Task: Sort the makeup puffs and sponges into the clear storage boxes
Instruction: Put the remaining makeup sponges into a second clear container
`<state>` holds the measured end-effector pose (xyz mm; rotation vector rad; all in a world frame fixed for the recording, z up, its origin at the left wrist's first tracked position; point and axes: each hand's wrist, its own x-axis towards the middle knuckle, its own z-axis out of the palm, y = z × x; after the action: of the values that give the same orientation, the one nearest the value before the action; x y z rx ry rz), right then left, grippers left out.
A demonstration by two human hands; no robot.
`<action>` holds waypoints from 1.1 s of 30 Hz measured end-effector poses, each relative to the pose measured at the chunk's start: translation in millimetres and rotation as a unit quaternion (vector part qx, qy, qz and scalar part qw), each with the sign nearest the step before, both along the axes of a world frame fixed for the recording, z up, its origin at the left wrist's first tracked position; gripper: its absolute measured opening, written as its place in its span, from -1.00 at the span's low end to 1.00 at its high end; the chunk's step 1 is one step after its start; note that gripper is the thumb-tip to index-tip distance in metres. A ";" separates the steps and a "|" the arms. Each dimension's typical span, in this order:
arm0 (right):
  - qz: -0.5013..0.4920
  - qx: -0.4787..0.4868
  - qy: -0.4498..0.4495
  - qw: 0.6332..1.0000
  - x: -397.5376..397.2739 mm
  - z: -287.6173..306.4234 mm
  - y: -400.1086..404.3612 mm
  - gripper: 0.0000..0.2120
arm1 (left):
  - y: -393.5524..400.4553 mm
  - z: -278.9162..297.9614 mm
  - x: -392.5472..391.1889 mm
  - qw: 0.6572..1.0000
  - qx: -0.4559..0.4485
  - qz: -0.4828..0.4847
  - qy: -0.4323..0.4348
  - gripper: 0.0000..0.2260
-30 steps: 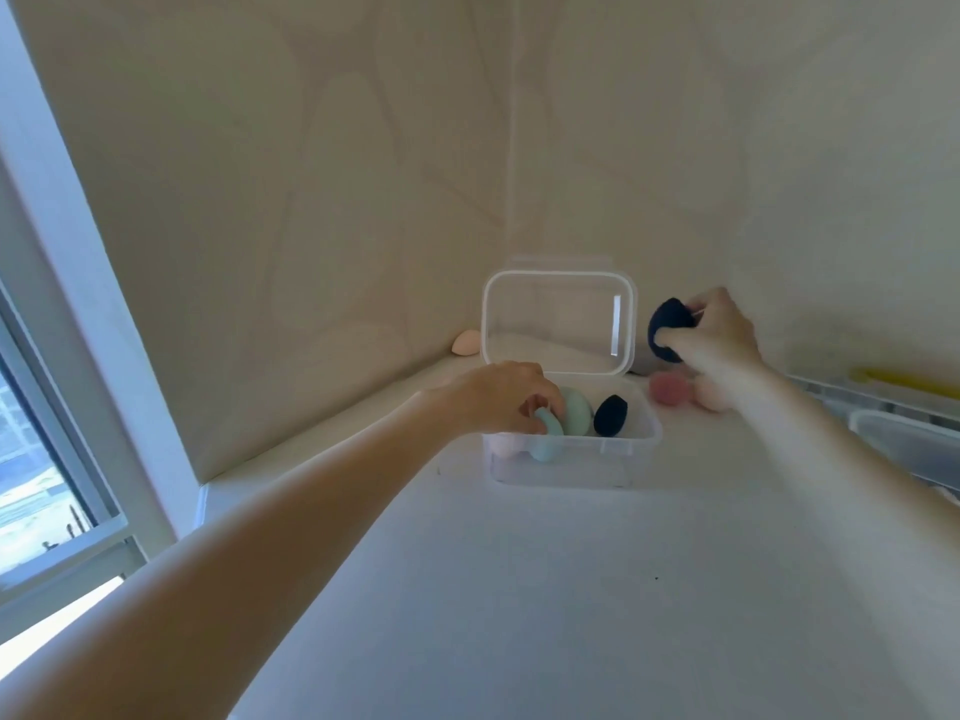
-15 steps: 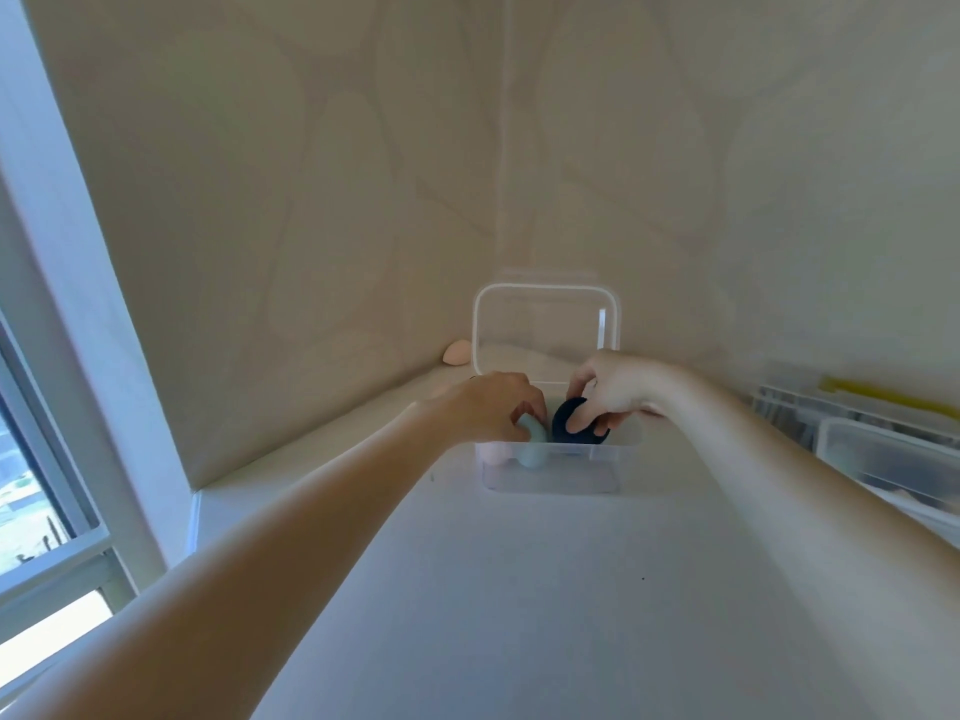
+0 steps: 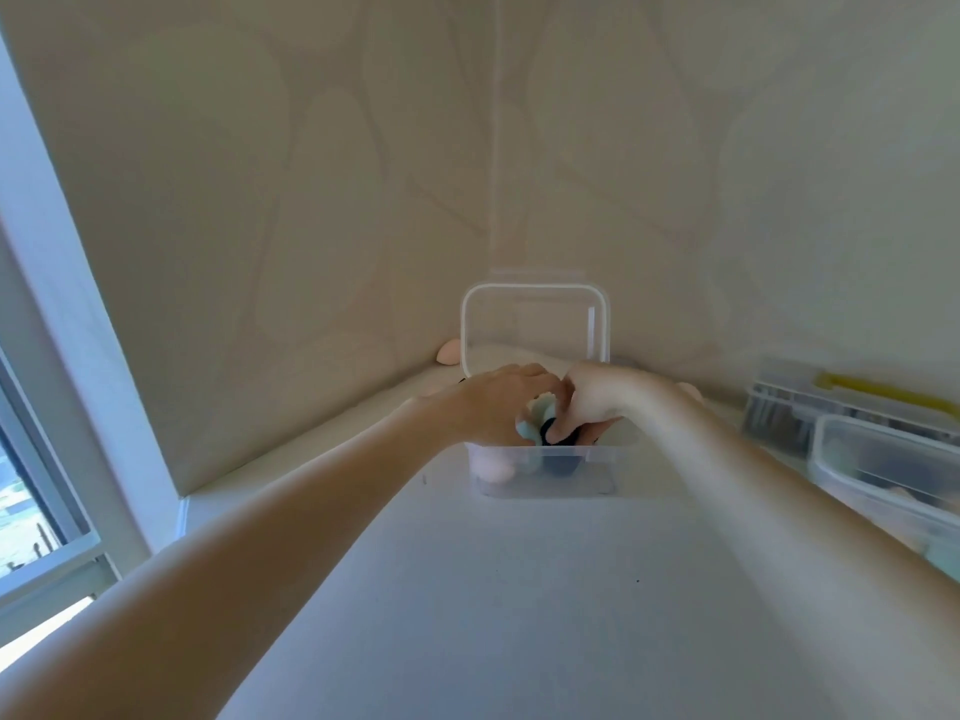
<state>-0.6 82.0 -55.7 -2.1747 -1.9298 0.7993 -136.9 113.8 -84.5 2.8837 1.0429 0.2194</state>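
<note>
Table (image 3: 519, 615): a pale surface running into a far corner where two walls meet, a window along its left edge. Clear storage box (image 3: 545, 475): stands near the far corner, its hinged lid (image 3: 535, 324) tipped upright against the wall, evidently so both hands can reach in from the near side. A second clear container (image 3: 883, 470) and a tray with a yellow item (image 3: 883, 392) sit along the right edge.

Left hand (image 3: 498, 407): fingers curled round a pale teal sponge (image 3: 535, 415) at the box mouth, apparently steadying it to make room. Right hand (image 3: 597, 402): fingers bent down, pinching a dark navy sponge (image 3: 558, 444) and pressing it in beside the teal one; the two hands touch.

A pink sponge (image 3: 493, 467) already lies in the box's left end. A peach sponge (image 3: 449, 353) remains loose against the left wall, unsorted. Judgement: packing is under way, not complete
</note>
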 end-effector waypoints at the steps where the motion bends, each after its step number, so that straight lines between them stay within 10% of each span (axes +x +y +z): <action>1: -0.005 -0.019 0.053 0.998 1.8 4.9 -4.9 -0.88 | 0.0 -0.3 0.2 1.000 -0.010 -0.003 0.008 -0.64; 7: -0.176 0.159 0.253 0.938 53.1 28.7 -9.2 -0.84 | 3.5 -2.0 0.2 0.997 -0.069 -0.015 0.007 -0.65; 12: -0.218 0.202 -0.076 0.952 85.3 -9.8 16.7 -0.65 | 5.0 -5.2 6.9 0.997 -0.065 -0.030 0.003 -0.62; 19: -0.138 0.110 -0.222 0.959 94.0 -58.7 40.4 -0.73 | 9.4 -9.3 5.7 0.999 -0.032 -0.020 -0.015 -0.61; 25: -0.246 0.293 0.053 0.922 91.9 -25.5 22.5 -0.83 | 10.5 -12.8 2.1 0.999 -0.029 -0.006 -0.023 -0.66; 33: -0.067 0.122 0.179 0.974 50.3 22.7 -19.4 -0.83 | 7.6 -9.6 6.8 1.000 -0.020 0.001 0.007 -0.67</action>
<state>49.7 62.5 -33.0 -1.8450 -1.5942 0.8161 -130.1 121.4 -94.0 2.8532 1.0417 0.1776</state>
